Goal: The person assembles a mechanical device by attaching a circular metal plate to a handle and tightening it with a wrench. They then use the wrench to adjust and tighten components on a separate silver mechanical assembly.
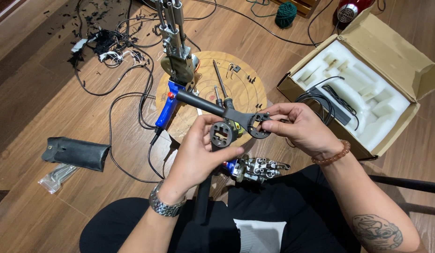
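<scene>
- Nearest the camera, black trousers (pixel 292 211) fill the bottom of the view, both forearms reaching out over the lap.
- Left hand (pixel 198 152), a metal watch (pixel 166 204) at its wrist, has its fingers clamped on a round black part (pixel 222 135) with holes in its face, thumb along the lower edge.
- Right hand (pixel 299 129), a bead bracelet (pixel 332 153) at the wrist, pinches the ring end of a black arm-shaped piece (pixel 236 115) between thumb and fingertips; the long handle runs up and left, out over the round wooden board (pixel 248 89).
- Ring end and round part sit just beside each other (touching or not, hard to tell).
- Below the hands, a small metal mechanism (pixel 259 167) lies by the knees.
- Blue-handled tool (pixel 166 110) rests at the board's left edge, beneath a metal stand (pixel 177 44).
- Right side: an open cardboard box (pixel 395 51) with white foam inside and a black cable.
- Left on the wooden floor (pixel 34 61): a black pouch (pixel 76 152) and a tangle of wires (pixel 109 47).
</scene>
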